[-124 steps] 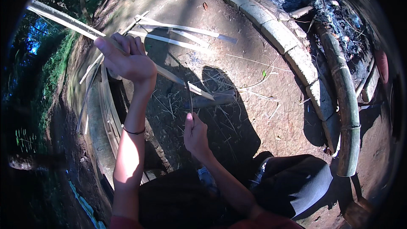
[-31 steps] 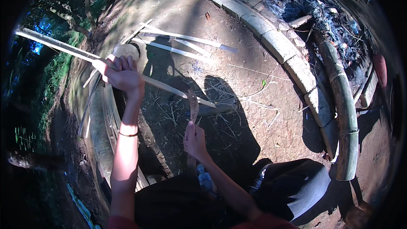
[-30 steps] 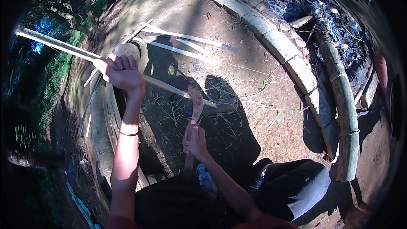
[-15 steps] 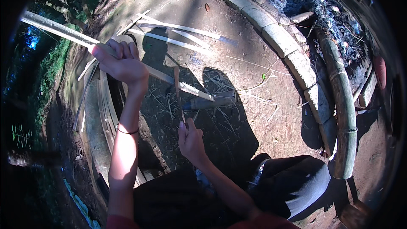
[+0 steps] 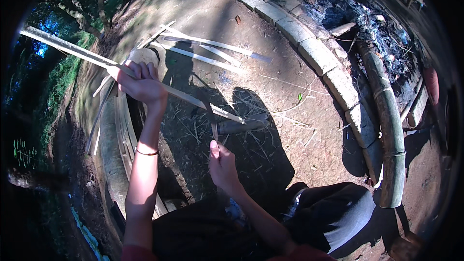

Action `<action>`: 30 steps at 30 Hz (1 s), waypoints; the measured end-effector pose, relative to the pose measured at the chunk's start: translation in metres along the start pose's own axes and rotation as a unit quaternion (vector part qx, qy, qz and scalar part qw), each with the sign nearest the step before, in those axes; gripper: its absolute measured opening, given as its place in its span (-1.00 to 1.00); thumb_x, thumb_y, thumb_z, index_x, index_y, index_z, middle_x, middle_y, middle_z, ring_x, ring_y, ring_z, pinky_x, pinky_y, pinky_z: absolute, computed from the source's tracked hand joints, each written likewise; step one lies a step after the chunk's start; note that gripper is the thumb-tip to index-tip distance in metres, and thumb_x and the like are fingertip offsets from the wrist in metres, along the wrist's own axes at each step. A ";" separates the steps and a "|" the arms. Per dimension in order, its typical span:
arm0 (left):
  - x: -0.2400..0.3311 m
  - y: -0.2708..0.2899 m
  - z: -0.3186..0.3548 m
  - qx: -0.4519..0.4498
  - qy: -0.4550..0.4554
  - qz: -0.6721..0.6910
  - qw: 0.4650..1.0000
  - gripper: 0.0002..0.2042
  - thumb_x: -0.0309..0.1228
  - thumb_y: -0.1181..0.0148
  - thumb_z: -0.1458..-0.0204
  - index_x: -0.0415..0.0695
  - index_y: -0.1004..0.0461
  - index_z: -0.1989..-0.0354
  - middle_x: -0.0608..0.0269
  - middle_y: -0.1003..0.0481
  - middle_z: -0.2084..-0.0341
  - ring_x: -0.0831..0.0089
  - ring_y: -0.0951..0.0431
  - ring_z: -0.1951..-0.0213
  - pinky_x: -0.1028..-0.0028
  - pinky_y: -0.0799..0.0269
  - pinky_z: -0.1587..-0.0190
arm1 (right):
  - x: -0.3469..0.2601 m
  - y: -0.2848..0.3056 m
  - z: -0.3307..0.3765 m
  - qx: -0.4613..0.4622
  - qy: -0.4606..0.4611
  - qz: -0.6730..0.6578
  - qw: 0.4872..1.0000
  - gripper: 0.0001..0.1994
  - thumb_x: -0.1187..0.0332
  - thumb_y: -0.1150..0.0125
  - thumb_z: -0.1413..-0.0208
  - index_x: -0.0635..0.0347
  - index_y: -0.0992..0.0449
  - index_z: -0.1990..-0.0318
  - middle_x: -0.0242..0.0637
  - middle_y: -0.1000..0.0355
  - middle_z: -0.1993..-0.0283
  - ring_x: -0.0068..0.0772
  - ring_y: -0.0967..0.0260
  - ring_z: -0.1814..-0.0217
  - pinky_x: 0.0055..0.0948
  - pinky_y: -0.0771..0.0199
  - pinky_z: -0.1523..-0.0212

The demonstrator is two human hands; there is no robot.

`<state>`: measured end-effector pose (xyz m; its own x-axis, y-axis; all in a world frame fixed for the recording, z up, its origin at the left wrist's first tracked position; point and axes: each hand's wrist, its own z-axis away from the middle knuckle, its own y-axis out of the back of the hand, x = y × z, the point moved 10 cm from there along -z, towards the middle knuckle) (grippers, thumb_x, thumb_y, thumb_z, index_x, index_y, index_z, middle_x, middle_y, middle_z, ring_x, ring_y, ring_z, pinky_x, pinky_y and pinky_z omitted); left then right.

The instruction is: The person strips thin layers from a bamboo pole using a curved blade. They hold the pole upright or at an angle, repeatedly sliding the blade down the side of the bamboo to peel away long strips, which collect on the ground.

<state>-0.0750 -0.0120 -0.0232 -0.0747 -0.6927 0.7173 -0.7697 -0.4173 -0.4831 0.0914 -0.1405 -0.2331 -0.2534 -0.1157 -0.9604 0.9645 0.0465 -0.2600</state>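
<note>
Gripping the long bamboo strip point(image 5: 159, 87) mid-length, your left hand point(image 5: 140, 83) had fingers wrapped around it above the ground while your right hand point(image 5: 223, 166) clasped a knife point(image 5: 212, 123); it looked light, springy, sharp-edged.

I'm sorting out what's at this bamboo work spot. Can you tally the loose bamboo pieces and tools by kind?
Long bamboo strip held in the left hand: 1
Knife held in the right hand: 1
Pale bamboo slats lying on the dirt ahead: 3
Thick green bamboo pole by the stone curb: 1
Total: 6
</note>
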 end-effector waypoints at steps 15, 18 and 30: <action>0.009 -0.021 0.014 -0.027 -0.019 -0.003 0.999 -0.52 0.08 0.13 -0.26 -0.02 -0.01 0.53 0.45 0.04 0.66 0.65 0.05 0.66 0.58 0.13 0.63 | 0.007 0.015 -0.007 0.040 0.063 0.105 0.992 -0.56 0.08 0.17 -0.36 0.26 -0.21 0.47 -0.23 -0.12 0.75 -0.27 -0.17 0.79 -0.26 -0.07 0.72; 0.012 -0.026 0.008 -0.055 -0.029 0.000 0.998 -0.53 0.09 0.13 -0.26 -0.02 -0.02 0.50 0.45 0.03 0.66 0.63 0.04 0.66 0.57 0.11 0.62 | 0.039 0.002 -0.004 -0.020 -0.094 -0.133 0.986 -0.48 -0.09 0.24 -0.34 0.18 -0.20 0.48 -0.39 -0.07 0.73 -0.51 -0.05 0.81 -0.38 -0.06 0.77; 0.009 -0.031 0.011 -0.053 -0.036 -0.005 0.998 -0.53 0.09 0.13 -0.25 -0.01 -0.02 0.51 0.44 0.01 0.65 0.62 0.05 0.65 0.54 0.10 0.60 | -0.022 0.019 -0.004 0.020 -0.021 0.024 0.999 -0.63 0.18 0.09 -0.34 0.38 -0.36 0.33 -0.22 -0.17 0.75 -0.35 -0.27 0.72 -0.26 -0.19 0.58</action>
<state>-0.0452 -0.0118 -0.0069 -0.0230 -0.7310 0.6820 -0.8328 -0.3633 -0.4176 0.1148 -0.1330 -0.2174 -0.2046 -0.1561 -0.9663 0.9778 0.0133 -0.2092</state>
